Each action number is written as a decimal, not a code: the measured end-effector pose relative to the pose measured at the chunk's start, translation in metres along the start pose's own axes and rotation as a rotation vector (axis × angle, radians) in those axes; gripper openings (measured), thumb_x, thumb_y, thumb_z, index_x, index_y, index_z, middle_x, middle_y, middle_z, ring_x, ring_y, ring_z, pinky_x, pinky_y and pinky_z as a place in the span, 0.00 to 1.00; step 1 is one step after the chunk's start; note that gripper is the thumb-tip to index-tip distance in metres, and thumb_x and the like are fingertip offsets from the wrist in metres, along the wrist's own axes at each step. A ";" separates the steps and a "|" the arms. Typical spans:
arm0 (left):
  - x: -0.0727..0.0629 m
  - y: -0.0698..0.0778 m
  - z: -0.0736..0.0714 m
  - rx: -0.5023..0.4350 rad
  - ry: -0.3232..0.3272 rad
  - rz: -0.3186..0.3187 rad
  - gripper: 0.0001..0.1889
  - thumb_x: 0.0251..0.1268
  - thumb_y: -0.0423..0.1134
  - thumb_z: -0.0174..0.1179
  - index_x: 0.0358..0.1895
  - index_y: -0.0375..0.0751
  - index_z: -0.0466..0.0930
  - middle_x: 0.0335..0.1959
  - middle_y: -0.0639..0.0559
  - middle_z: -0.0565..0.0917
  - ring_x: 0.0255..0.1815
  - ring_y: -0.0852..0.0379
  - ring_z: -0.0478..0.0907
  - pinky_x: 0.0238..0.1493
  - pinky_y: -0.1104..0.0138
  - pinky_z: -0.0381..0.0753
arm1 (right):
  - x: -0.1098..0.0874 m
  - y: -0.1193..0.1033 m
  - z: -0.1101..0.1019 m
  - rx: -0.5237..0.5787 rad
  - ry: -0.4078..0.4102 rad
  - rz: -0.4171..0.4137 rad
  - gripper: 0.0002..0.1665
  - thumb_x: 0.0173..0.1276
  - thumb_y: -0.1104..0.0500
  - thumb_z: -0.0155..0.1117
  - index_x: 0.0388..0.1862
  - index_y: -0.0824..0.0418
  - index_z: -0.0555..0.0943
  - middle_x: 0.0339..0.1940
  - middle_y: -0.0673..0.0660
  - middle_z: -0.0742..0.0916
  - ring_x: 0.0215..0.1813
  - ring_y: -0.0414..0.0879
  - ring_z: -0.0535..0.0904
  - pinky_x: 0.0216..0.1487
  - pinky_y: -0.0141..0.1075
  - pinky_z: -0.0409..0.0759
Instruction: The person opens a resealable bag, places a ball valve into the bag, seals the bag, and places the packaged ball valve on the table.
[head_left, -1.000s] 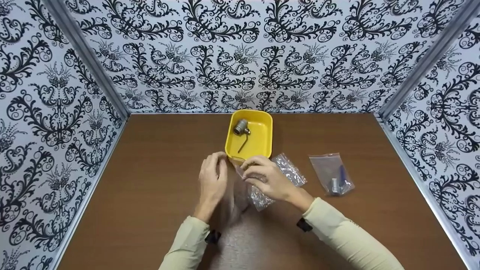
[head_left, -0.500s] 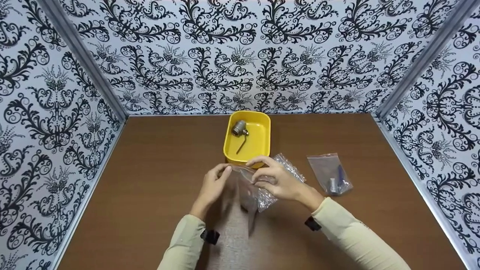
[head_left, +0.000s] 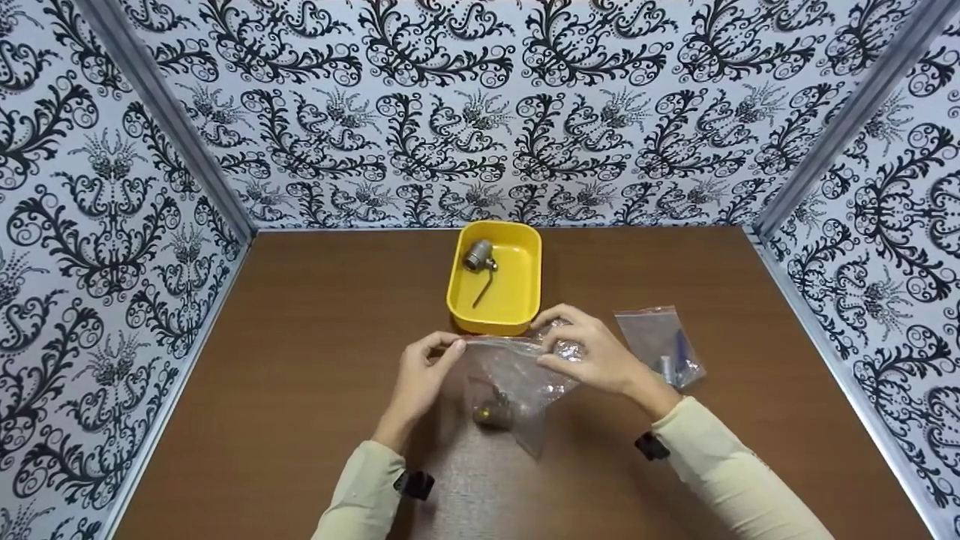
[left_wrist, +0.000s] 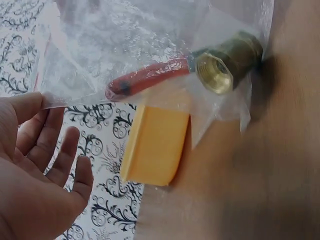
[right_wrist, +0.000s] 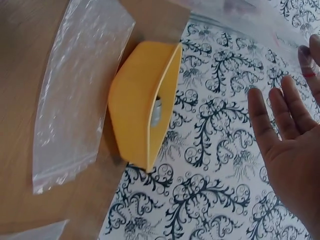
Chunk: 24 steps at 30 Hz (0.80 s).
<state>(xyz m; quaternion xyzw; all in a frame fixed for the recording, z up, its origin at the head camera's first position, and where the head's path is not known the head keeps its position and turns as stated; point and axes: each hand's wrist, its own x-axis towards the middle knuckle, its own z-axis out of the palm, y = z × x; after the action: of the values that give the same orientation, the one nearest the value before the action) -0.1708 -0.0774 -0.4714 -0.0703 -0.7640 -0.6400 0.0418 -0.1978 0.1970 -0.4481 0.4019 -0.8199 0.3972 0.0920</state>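
Observation:
A clear zip bag (head_left: pixel 510 364) hangs between my two hands over the table, its zip edge uppermost. My left hand (head_left: pixel 417 379) pinches its left top corner between thumb and index finger; the other fingers are spread in the left wrist view. At the right top corner, my right hand (head_left: pixel 596 358) pinches the plastic with thumb and fingertips. Inside the bag, low down, lies a brass ball valve (left_wrist: pixel 230 62) with a red lever handle (left_wrist: pixel 150 79). The valve's bottom is close to the table; whether it touches cannot be told.
Beyond the bag stands a yellow tray (head_left: pixel 495 327) holding a grey metal valve (head_left: pixel 478 256) with a bent lever. A flat clear bag (right_wrist: pixel 75 100) lies beside the tray. To the right, another zip bag (head_left: pixel 646 330) contains a metal fitting and something blue. Patterned walls enclose the table.
Both hands have drawn back slightly from the tray, and the right hand has moved rightward. The zip bag is now stretched wide between them, with the brass valve visible inside.

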 end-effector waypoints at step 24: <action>-0.009 0.006 0.022 0.547 0.206 0.510 0.04 0.60 0.42 0.67 0.34 0.49 0.89 0.31 0.58 0.87 0.43 0.58 0.79 0.46 0.61 0.72 | 0.037 -0.027 0.042 -0.140 0.026 0.094 0.11 0.65 0.52 0.66 0.40 0.56 0.87 0.38 0.50 0.90 0.42 0.43 0.86 0.50 0.37 0.82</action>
<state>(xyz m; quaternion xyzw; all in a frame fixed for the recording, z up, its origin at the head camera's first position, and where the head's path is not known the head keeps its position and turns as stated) -0.1606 -0.0548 -0.4705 -0.1797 -0.8563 -0.3854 0.2933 -0.1953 0.1351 -0.4435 0.3505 -0.8623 0.3479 0.1116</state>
